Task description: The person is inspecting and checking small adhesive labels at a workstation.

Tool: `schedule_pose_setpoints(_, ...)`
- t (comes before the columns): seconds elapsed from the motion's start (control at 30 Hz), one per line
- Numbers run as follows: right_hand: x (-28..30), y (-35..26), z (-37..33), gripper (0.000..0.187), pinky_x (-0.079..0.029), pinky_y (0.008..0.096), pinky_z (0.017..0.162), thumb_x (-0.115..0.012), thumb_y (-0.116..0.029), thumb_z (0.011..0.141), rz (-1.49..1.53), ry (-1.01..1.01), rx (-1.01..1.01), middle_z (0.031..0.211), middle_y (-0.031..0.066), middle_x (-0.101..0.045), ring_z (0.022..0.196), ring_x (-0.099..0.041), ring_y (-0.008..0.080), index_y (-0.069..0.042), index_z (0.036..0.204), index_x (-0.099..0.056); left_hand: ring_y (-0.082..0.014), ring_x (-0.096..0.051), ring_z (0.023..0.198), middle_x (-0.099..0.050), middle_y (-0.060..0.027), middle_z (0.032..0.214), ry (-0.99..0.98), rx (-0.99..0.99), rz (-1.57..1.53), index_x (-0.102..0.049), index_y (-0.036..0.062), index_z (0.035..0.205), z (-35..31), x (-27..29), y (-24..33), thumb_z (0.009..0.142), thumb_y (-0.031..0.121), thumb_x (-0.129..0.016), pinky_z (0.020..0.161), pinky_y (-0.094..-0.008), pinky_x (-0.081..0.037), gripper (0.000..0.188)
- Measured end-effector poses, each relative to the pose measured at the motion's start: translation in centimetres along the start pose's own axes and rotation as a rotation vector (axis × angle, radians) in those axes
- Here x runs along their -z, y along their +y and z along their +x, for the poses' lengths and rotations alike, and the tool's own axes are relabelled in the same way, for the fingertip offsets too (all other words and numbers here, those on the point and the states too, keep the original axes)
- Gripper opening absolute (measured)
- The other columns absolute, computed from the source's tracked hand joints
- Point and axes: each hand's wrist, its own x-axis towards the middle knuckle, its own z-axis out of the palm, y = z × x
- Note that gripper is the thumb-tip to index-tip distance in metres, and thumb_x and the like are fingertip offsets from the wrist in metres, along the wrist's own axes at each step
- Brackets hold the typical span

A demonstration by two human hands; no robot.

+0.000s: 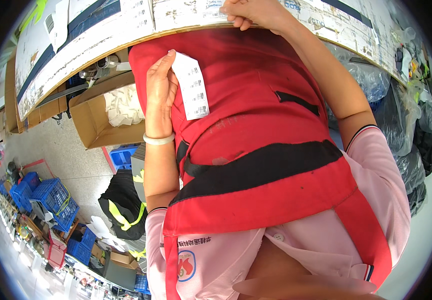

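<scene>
– Over the far left part of the red apron (276, 195), anything to note?

– A white barcode-label strip (192, 90), hanging slightly tilted from the left hand (161, 82), pinched along its left side between thumb and fingers.

– And farther right?

– The right hand (258, 14), with fingers curled closely together at the near edge of the white-covered worktop (326, 29). Cannot tell whether holding anything.

– How far along?

– Hard to judge. Several printed labels left on the strip, none visibly lifted. More barcode sheets (138, 11) on the worktop, far left. Cannot tell the amount already done.

– Any readable writing?

– On the strip, repeated barcodes with print too small to make out. On the worktop, patchy blue lettering, partly worn. On the pink shirt (381, 175), near side, a row of dark characters, upside down from here, above a red-and-blue emblem (186, 266).
</scene>
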Motion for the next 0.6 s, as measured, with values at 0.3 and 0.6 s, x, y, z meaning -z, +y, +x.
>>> schedule_pose_setpoints(0.3, 0.2, 0.1, -0.4, 0.017, -0.051, 0.0247, 0.05, -0.06, -0.011, 0.089, -0.025, -0.003, 0.068, 0.07, 0.0096, -0.064, 0.056, -0.061, 0.0138, 0.005, 0.085, -0.063, -0.0155, -0.065, 0.076, -0.067, -0.0092, 0.086, -0.011, 0.007, 0.007, -0.064, -0.0047, 0.094, 0.0, -0.5, 0.2, 0.093, 0.012, -0.057, 0.069, -0.0263, -0.054, 0.018)
schedule_pose_setpoints(0.6, 10.7, 4.5, -2.2, 0.013, -0.047, 0.0245, 0.051, -0.063, -0.017, 0.089, 0.094, 0.378, 0.209, 0.069, 0.0032, -0.062, 0.058, -0.057, 0.0092, -0.004, 0.085, -0.063, -0.0167, -0.066, 0.08, -0.068, -0.012, 0.091, -0.049, 0.009, 0.084, -0.064, -0.0062, 0.098, -0.6, -0.9, 0.7, 0.095, 0.013, -0.055, 0.072, -0.0267, -0.054, 0.022)
